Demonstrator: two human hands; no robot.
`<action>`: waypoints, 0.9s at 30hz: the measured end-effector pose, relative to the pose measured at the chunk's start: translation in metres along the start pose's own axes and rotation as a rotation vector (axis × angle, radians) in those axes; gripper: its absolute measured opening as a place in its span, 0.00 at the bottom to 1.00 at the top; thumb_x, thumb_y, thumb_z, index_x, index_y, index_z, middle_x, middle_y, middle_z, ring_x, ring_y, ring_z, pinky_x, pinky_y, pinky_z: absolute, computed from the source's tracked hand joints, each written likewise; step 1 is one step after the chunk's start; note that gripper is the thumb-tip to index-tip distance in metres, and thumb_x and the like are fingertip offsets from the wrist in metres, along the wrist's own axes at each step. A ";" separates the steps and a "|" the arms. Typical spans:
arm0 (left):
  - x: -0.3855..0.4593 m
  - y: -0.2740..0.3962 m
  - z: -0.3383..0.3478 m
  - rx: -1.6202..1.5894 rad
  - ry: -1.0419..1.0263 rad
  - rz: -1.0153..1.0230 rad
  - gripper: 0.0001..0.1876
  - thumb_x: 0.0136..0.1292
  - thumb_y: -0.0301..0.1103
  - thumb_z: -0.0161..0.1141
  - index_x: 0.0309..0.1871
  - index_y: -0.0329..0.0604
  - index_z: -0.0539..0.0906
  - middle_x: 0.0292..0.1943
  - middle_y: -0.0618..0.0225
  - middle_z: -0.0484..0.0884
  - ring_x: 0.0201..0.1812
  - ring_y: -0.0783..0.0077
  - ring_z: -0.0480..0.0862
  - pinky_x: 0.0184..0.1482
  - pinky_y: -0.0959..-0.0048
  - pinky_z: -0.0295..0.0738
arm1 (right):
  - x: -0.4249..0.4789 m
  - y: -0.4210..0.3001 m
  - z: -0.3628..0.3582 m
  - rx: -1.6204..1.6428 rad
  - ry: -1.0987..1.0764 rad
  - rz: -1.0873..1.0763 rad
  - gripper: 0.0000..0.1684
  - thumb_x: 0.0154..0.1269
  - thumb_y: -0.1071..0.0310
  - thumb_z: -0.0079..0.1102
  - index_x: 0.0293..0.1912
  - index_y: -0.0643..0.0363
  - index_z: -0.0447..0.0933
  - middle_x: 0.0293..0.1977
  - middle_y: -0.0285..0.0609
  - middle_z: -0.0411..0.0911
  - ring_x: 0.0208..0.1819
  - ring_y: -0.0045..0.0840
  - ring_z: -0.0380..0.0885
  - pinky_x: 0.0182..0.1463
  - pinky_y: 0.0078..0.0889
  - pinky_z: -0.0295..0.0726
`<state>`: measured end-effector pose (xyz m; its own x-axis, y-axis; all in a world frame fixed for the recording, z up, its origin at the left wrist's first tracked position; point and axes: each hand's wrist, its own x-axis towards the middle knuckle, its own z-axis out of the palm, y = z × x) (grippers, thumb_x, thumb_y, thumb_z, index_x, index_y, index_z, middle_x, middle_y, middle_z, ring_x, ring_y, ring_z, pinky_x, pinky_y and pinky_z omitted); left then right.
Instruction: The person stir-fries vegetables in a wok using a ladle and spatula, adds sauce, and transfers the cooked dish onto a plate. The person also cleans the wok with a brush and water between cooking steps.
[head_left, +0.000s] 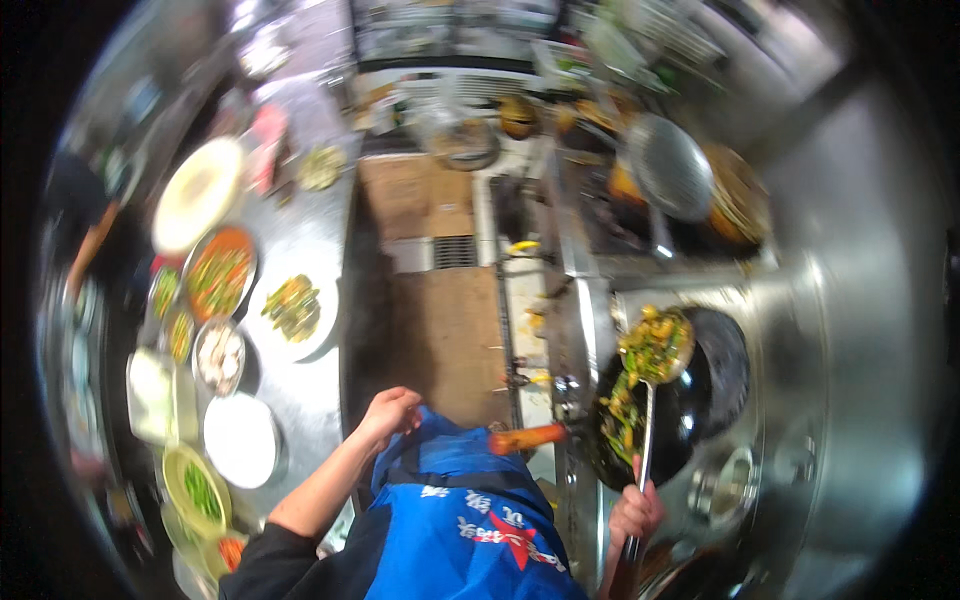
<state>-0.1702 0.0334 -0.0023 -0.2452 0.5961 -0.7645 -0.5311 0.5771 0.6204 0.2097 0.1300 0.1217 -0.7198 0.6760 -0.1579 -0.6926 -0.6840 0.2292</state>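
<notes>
My right hand (636, 516) grips the long metal handle of a wok ladle (649, 420). The ladle's bowl is heaped with stir-fried food (646, 341), a mix of green and yellow-brown pieces. More of that food lies along the left inside of a dark wok (694, 420) on the stove. The wok's orange-brown wooden handle (529, 439) points left towards my blue apron. My left hand (394, 412) hangs beside the apron with loosely curled fingers and nothing visible in it. A white plate (326, 334) bearing similar cooked food sits on the steel counter to the left.
The steel counter (300, 217) also carries a bowl of sliced vegetables (219, 274), a bowl of white pieces (219, 356), a white plate (240, 441) and a bowl of green vegetables (196, 480). Behind the wok rests a large metal strainer (670, 169). Another person's arm (91, 247) shows far left.
</notes>
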 end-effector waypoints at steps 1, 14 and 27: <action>0.002 -0.003 -0.008 -0.008 0.034 -0.004 0.08 0.61 0.34 0.52 0.34 0.39 0.76 0.22 0.66 0.77 0.22 0.76 0.76 0.22 0.78 0.70 | 0.011 0.008 0.007 -0.113 0.014 0.032 0.29 0.73 0.63 0.31 0.70 0.51 0.40 0.21 0.32 0.56 0.11 0.09 0.54 0.12 0.14 0.61; -0.004 -0.039 -0.049 -0.152 0.084 0.054 0.08 0.60 0.33 0.52 0.31 0.40 0.78 0.22 0.70 0.76 0.22 0.81 0.74 0.21 0.81 0.68 | 0.251 0.189 0.004 -0.943 0.411 0.857 0.23 0.69 0.70 0.37 0.63 0.57 0.57 0.18 0.29 0.56 0.10 0.09 0.52 0.10 0.11 0.53; -0.029 -0.068 -0.170 -0.561 0.509 0.075 0.06 0.61 0.29 0.52 0.34 0.37 0.78 0.24 0.68 0.77 0.22 0.80 0.76 0.22 0.83 0.69 | 0.325 0.296 -0.037 -2.073 0.022 1.050 0.29 0.64 0.72 0.47 0.64 0.59 0.58 0.15 0.29 0.62 0.11 0.11 0.62 0.12 0.15 0.62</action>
<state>-0.2649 -0.1176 -0.0517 -0.5686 0.2130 -0.7945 -0.7975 0.0942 0.5960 -0.2306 0.1375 0.1030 -0.7230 0.0395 -0.6897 0.6907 0.0592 -0.7207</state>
